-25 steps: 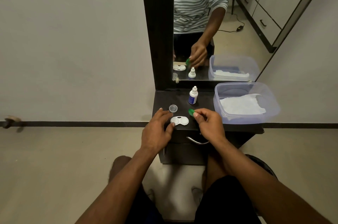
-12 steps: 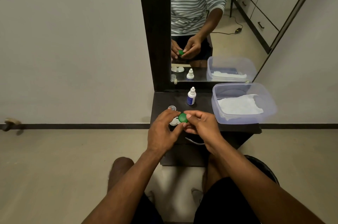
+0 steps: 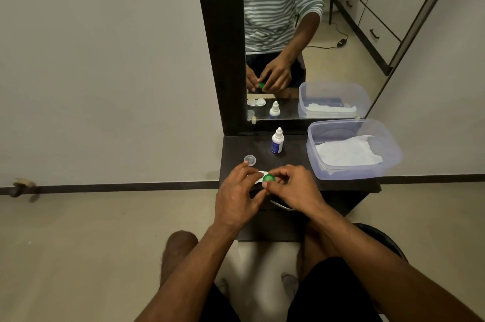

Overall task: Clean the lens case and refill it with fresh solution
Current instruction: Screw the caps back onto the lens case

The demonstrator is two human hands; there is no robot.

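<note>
White lens case (image 3: 258, 176): we are holding it in our left hand (image 3: 237, 197) at the table's (image 3: 294, 156) front edge. Green cap (image 3: 269, 178): our right hand (image 3: 291, 187) is pinching it onto the case. Behind the case are sitting a clear cap (image 3: 249, 159), solution bottle (image 3: 277, 141) and plastic tub (image 3: 354, 149).

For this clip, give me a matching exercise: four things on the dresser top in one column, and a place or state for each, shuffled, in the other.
Things:
1. green cap
2. clear cap
3. solution bottle
4. white tissue

Places or states:
A. standing upright near the mirror
B. lying inside the plastic tub
C. pinched in the right hand's fingers over the lens case
D. lying loose on the dark top, just beyond the left hand

Pairs: 1-C, 2-D, 3-A, 4-B
</note>
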